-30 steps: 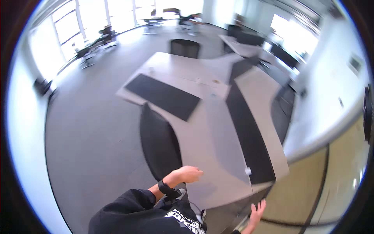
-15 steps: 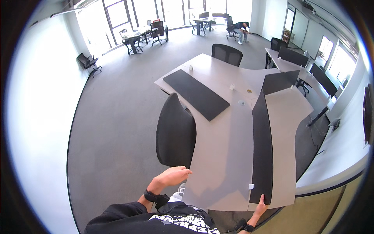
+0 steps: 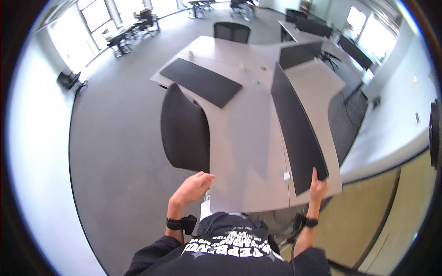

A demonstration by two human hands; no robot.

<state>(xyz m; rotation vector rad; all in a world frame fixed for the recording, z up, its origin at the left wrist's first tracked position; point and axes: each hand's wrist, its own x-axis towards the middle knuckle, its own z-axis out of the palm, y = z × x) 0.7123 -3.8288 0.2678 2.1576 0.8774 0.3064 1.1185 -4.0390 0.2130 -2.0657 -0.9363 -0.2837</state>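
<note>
A long black desk divider panel (image 3: 298, 131) runs along the seam of the light-coloured desk (image 3: 235, 152). My right hand (image 3: 318, 187) grips its near end, with the thumb on the face toward me and the other fingers hidden behind. The panel leans to the right. A small white clip (image 3: 286, 175) sits on the desk, left of the panel's near end and slightly apart from it. My left hand (image 3: 191, 186) holds nothing; its fingers are loosely bent near the desk's left edge, below a black chair (image 3: 185, 131).
Another black panel (image 3: 201, 82) lies flat on the desk's far left part. A second divider (image 3: 300, 54) stands at the far seam. A mesh chair (image 3: 231, 32) is behind the desk. More desks and chairs are farther back; a wall (image 3: 396, 106) bounds the right.
The view has tipped down and shifted. The panel's near end has moved right, away from the white clip, with my right hand on it. My left hand stays beside the desk edge.
</note>
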